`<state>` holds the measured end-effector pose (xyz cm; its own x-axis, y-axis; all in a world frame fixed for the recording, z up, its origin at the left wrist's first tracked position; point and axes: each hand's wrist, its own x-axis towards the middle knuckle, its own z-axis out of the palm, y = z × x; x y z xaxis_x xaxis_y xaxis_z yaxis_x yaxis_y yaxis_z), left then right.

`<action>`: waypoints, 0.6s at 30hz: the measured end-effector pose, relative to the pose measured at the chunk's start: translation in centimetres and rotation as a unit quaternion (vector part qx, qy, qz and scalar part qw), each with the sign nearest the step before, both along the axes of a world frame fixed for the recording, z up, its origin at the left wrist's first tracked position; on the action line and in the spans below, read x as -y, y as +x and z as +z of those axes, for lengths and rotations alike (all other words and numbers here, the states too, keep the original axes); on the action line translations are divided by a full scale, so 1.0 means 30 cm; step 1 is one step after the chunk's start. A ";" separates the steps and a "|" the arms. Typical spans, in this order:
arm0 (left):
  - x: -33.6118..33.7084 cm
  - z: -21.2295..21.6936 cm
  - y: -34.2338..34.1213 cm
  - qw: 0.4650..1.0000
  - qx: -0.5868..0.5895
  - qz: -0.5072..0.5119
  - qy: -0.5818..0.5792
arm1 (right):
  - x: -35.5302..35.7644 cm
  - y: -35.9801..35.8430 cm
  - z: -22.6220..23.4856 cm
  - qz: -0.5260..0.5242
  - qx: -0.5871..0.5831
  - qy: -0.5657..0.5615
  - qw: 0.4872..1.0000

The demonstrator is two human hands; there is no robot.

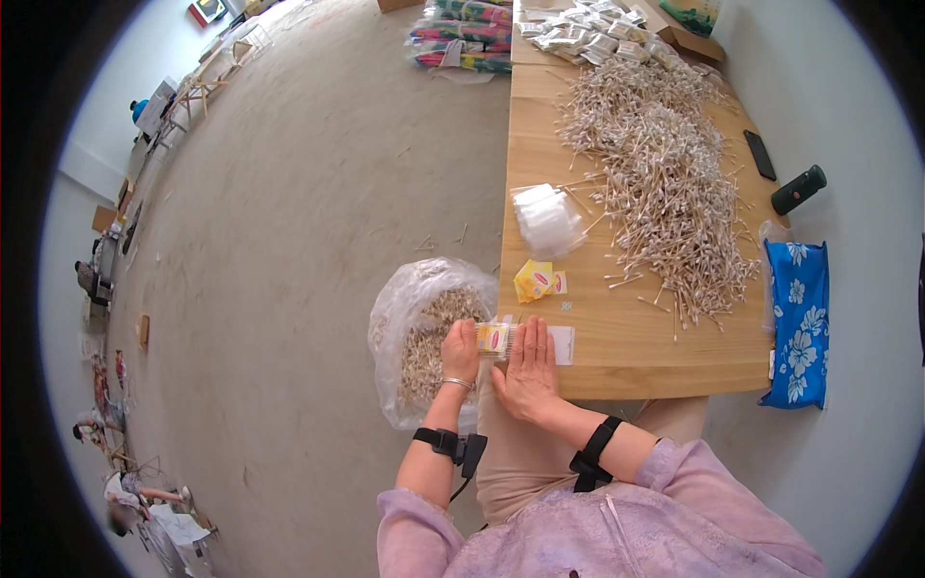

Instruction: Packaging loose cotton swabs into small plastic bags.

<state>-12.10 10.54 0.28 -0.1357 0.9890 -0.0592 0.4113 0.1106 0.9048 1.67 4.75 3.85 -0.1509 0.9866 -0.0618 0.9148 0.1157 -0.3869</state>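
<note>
A small clear packet of cotton swabs [494, 338] with a yellow and white label lies at the table's near left corner. My left hand [461, 354] is closed round its left end, just beyond the table edge. Flat on the tabletop, my right hand [529, 371] has its fingers stretched out and touches the packet's right end. A white-edged clear bag [564, 346] shows beside the right fingers. Below my left hand stands a big clear plastic bag [387, 299] full of loose swabs. Yellow printed cards [536, 279] lie just beyond my hands.
A large heap of loose cotton swabs [665, 164] covers the wooden table [617, 371]. Stacked clear bags [547, 220] lie at its left edge, filled packets [593, 34] at the far end. A phone [759, 154], dark bottle [799, 190] and blue flowered pouch [799, 328] line the right.
</note>
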 end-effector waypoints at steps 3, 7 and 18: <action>0.000 0.017 0.012 0.999 -0.040 0.016 0.005 | -0.002 0.009 0.003 0.009 -0.013 -0.003 1.000; 0.005 0.011 0.011 0.999 -0.046 0.027 0.007 | 0.004 0.009 0.006 0.027 -0.018 -0.001 0.999; -0.007 -0.021 -0.040 0.997 -0.007 -0.001 -0.078 | -0.073 0.111 0.013 -0.099 -0.398 0.084 0.908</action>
<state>-13.31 10.75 -0.36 -0.1361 0.9679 -0.2111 0.4248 0.2495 0.8702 5.01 6.95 4.25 0.1002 0.9848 0.1422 0.3623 0.0970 -0.9270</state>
